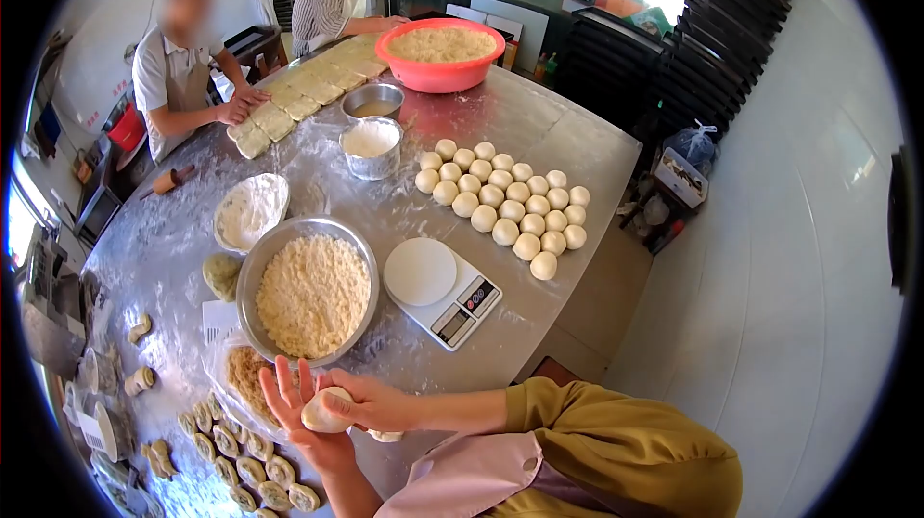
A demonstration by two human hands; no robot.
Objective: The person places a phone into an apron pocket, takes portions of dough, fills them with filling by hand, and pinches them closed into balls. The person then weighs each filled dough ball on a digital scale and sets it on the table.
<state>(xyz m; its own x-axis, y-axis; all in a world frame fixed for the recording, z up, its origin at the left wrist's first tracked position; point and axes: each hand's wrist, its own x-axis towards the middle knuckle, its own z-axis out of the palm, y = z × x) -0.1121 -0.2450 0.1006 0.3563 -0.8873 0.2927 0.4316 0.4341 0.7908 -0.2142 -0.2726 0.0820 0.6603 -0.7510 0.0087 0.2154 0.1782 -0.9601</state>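
A pale piece of dough (325,412) lies between my two hands. My right hand (371,401) is closed on it, with the thumb over its top. My left hand (294,402) is behind it, palm up and fingers spread, with the dough against the palm. Under my right wrist, another pale dough piece (387,436) shows in part. Just beyond my fingers stands a steel bowl (364,246) of crumbly yellowish filling (313,295). A bag of brown crumbly filling (248,378) sits beside my left hand, partly covered by it.
A white kitchen scale (452,311) stands right of the bowl. Rows of dough balls (510,193) lie farther back. Shaped pieces (250,472) cover the near left. A red basin (438,75), flour pot (371,164) and flour bowl (252,210) stand beyond. Two people work along dough sheets (308,85).
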